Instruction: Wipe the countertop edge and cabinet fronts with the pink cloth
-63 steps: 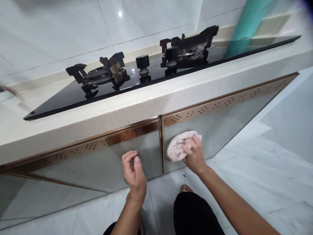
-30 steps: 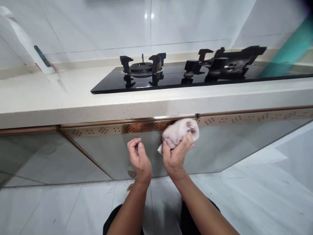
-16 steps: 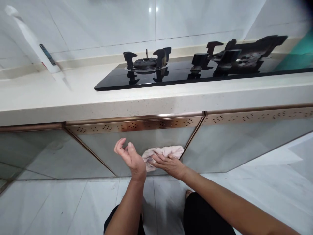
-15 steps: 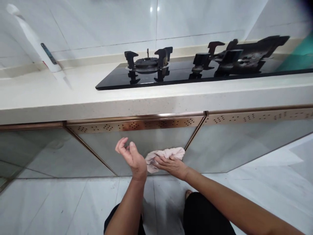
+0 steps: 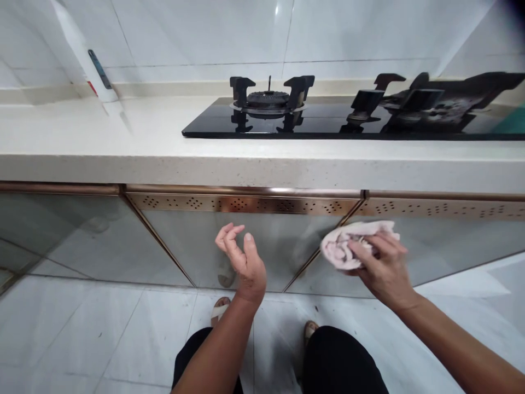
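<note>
A crumpled pale pink cloth (image 5: 340,246) is bunched in my right hand (image 5: 383,262), fingers wrapped over its right side. It hangs in front of the seam between the middle cabinet door (image 5: 287,246) and the right cabinet door (image 5: 435,241); whether it touches the surface I cannot tell. My left hand (image 5: 244,262) holds nothing. Its fingers are loosely curled and apart, thumb pointing up, in front of the middle door.
Above the doors runs a pale countertop (image 5: 135,148) with a thick front edge. A black gas hob (image 5: 262,126) with burners and knobs sits on it. At the back left stands a white bottle-like container (image 5: 88,65). Below are floor tiles (image 5: 115,328) and my sandalled feet.
My right hand has moved right and slightly up with the cloth, from the middle door to the door seam, and now bunches it. My left hand stays raised. The view has shifted a little.
</note>
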Demonstrator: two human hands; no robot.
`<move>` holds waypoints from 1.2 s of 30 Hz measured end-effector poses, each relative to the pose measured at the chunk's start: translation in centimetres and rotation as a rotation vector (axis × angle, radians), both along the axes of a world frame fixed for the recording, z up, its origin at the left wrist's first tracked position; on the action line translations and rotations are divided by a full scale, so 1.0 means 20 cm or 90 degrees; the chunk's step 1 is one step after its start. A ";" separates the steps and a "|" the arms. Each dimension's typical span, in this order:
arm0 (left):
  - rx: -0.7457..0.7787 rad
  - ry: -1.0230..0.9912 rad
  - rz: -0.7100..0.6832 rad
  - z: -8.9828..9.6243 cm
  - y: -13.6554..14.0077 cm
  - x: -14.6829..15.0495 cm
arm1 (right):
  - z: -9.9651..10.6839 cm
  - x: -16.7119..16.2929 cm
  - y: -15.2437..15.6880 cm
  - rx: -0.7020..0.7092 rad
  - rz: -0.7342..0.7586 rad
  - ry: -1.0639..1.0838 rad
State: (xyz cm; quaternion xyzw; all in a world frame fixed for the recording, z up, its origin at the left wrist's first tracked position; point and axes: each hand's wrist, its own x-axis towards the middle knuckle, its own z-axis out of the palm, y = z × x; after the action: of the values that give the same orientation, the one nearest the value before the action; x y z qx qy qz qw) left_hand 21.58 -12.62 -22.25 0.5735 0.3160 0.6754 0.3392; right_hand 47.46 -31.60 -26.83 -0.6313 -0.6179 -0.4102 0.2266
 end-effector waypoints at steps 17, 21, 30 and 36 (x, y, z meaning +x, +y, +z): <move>0.043 0.063 0.008 -0.05 0.01 0.03 | -0.57 -0.47 0.48 -0.252 0.285 0.044; 0.042 0.044 -0.001 -0.03 0.00 0.03 | -0.48 -0.32 0.33 -0.238 0.256 0.047; 0.062 0.044 -0.032 -0.01 -0.02 0.00 | 0.29 -0.38 0.38 0.159 0.035 0.065; 0.066 -0.003 0.005 -0.02 0.04 -0.02 | 0.30 -0.68 0.70 0.142 0.050 0.104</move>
State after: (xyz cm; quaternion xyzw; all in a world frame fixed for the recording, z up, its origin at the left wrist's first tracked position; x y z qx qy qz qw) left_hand 21.21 -11.84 -22.61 0.5873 0.2819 0.6936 0.3076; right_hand 33.82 -17.51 -20.85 -0.6087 -0.5725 -0.4143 0.3605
